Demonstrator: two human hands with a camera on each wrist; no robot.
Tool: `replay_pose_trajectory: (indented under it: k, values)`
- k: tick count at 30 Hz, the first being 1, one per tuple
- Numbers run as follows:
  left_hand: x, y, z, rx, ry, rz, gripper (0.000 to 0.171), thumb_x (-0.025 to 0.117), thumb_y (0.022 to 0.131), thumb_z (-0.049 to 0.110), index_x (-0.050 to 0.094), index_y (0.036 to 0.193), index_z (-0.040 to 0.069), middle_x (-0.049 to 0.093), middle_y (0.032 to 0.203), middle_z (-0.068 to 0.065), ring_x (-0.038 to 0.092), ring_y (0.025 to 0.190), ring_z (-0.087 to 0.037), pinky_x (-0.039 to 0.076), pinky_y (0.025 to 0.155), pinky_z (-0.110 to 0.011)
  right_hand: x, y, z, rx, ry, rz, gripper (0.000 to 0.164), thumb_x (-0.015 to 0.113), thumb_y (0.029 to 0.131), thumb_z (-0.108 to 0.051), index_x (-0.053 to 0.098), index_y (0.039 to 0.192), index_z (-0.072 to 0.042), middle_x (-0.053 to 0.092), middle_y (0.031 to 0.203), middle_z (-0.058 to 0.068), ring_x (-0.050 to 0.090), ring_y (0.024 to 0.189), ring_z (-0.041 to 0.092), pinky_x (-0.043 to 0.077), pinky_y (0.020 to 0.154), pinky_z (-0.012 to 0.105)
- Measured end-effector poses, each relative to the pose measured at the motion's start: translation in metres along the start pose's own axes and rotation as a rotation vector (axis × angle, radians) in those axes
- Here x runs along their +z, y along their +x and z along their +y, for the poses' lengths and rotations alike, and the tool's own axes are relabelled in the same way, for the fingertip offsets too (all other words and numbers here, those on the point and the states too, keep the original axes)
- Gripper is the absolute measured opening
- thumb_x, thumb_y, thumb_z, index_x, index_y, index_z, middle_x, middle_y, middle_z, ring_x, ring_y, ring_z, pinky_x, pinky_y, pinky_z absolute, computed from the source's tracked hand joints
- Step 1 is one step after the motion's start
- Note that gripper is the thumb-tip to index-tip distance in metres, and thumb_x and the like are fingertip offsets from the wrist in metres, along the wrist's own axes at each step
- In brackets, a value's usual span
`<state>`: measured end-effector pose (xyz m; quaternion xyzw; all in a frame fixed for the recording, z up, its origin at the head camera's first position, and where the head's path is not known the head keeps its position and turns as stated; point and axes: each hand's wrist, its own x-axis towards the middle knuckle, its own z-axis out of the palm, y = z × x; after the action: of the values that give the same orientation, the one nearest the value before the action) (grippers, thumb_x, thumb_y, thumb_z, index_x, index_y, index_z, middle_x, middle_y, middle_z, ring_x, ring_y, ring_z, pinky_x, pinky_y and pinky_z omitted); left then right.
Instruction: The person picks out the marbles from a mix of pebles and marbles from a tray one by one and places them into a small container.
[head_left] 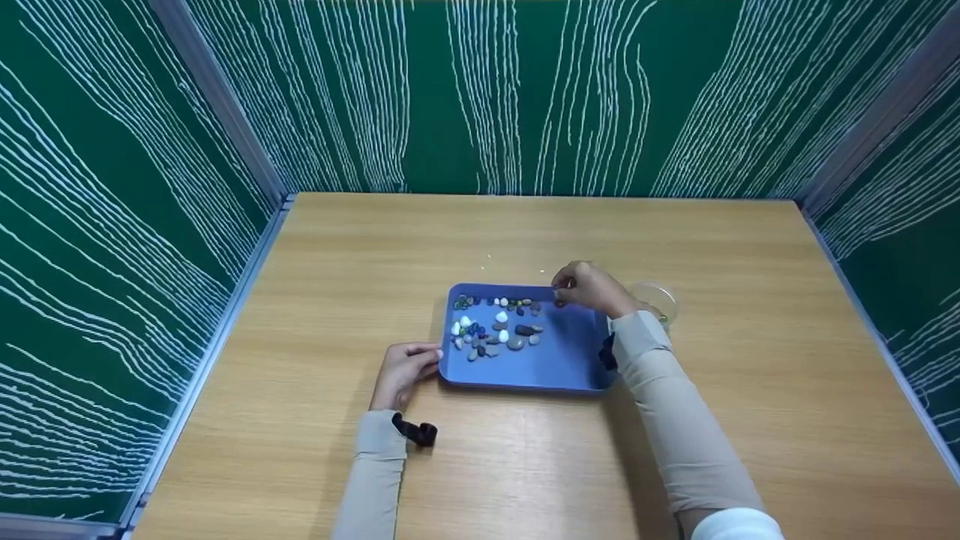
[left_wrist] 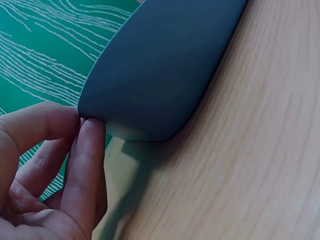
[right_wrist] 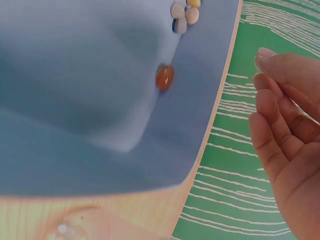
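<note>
A blue tray (head_left: 555,360) lies on the table, with several pebbles (head_left: 515,343), white stones (head_left: 502,317) and dark blue glassy stones grouped in its left half. My left hand (head_left: 405,369) pinches the tray's left rim; in the left wrist view, the fingers (left_wrist: 87,165) meet at the tray's corner. Over the far rim, toward the right, is my right hand (head_left: 592,289). Its fingers are loosely bent with nothing visible between them in the right wrist view. Below them, a shiny orange-brown stone (right_wrist: 164,77) sits against the tray's far wall.
A clear round container (head_left: 656,300) stands just right of the tray, partly hidden by the right wrist. A few tiny pale bits (head_left: 484,268) lie on the table (head_left: 315,300) behind the tray. Green panels (head_left: 427,112) with white lines enclose the back and sides.
</note>
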<state>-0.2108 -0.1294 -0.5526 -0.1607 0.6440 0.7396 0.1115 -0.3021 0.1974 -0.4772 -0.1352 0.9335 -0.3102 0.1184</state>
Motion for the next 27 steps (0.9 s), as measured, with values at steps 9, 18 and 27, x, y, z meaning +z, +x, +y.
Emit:
replay_pose_trajectory:
  k: [9,18,27]
  values:
    - [0.0,0.002,-0.002,0.007,-0.003,-0.014,0.026,0.065,0.083,-0.009,0.065,0.108,-0.014,0.069,0.107,-0.024,0.069,0.085,-0.017,0.061,0.081,-0.029,-0.008,-0.008,0.013,0.017,-0.041,0.039,0.021,0.064,0.09,-0.008,0.069,0.11,-0.003,0.066,0.101,0.013,0.059,0.089,0.026,0.057,0.075,0.037]
    - [0.0,0.001,0.0,-0.014,0.002,-0.01,0.025,0.066,0.081,-0.008,0.067,0.107,-0.011,0.069,0.108,-0.021,0.069,0.087,-0.017,0.06,0.083,-0.029,-0.018,-0.018,0.026,0.036,-0.034,0.052,0.021,0.064,0.091,-0.007,0.069,0.111,-0.001,0.066,0.102,0.015,0.06,0.089,0.027,0.057,0.079,0.039]
    - [-0.001,0.001,0.0,-0.018,0.012,-0.014,0.024,0.065,0.083,-0.008,0.066,0.107,-0.01,0.069,0.109,-0.021,0.07,0.091,-0.02,0.06,0.085,-0.03,-0.029,-0.028,0.04,0.033,-0.049,0.071,0.02,0.062,0.092,-0.006,0.069,0.11,-0.001,0.067,0.103,0.016,0.06,0.09,0.027,0.057,0.079,0.039]
